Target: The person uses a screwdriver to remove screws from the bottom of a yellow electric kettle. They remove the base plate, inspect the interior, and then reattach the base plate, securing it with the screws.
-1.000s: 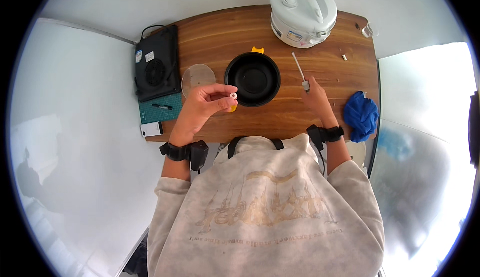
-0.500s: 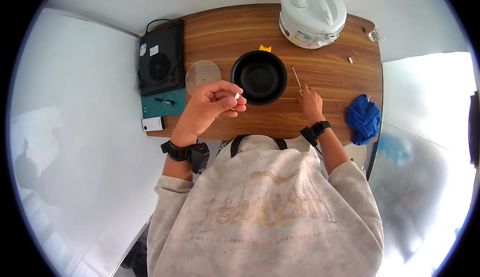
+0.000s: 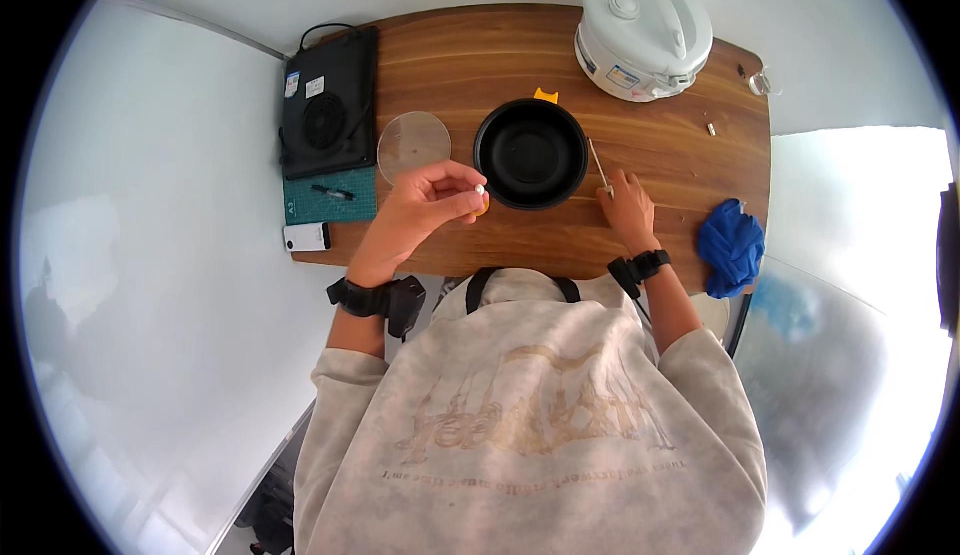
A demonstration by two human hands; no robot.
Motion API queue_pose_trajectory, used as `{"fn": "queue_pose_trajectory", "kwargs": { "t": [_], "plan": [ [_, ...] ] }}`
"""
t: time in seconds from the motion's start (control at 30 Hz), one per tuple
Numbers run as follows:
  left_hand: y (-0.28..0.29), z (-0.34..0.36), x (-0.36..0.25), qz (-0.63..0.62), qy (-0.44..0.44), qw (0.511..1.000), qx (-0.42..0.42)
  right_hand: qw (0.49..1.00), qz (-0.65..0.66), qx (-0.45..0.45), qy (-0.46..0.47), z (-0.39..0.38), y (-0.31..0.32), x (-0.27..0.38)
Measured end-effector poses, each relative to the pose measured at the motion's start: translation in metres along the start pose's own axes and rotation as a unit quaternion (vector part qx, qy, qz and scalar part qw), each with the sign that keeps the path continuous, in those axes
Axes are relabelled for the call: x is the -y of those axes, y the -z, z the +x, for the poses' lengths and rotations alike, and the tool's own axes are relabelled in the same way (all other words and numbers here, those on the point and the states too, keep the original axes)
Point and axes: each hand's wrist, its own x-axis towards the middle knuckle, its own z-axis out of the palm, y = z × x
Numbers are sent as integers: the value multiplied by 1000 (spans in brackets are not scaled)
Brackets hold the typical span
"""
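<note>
My left hand [image 3: 430, 205] is raised beside the near-left rim of a round black pan [image 3: 530, 191]. Thumb and fingertips pinch a small white piece [image 3: 480, 189], its exact kind too small to tell. A bit of yellow [image 3: 484, 205] shows under those fingers, mostly hidden. Low over the table to the right of the pan, my right hand [image 3: 631, 213] has its fingers closed around the near end of a thin pale rod [image 3: 597, 160]. The rod's far end points away from me; whether it is a tool is unclear. A yellow piece [image 3: 546, 96] sticks out at the pan's far edge.
A clear round lid [image 3: 414, 143] lies left of the pan. Farther left are a black hot plate [image 3: 325, 105], a green cutting mat [image 3: 300, 205] with a pen, and a white phone-like slab [image 3: 306, 238]. A white rice cooker [image 3: 645, 30] stands back right; a blue cloth [image 3: 732, 247] lies right.
The whole view has shifted slightly. My left fingers have drawn closer together around the small white piece. My right hand stays at the rod's near end, having moved very little.
</note>
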Motion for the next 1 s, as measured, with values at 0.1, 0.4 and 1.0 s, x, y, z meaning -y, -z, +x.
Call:
{"fn": "queue_pose_trajectory", "kwargs": {
  "t": [0.1, 0.4, 1.0],
  "plan": [
    [6, 10, 19, 73, 21, 997, -13, 992, 116, 13, 50, 3, 37, 31],
    [-9, 30, 27, 54, -9, 998, 20, 907, 356, 158, 160, -10, 97, 152],
    [182, 61, 196, 110, 160, 906, -377, 928, 338, 144, 55, 8, 97, 134]
  ]
}}
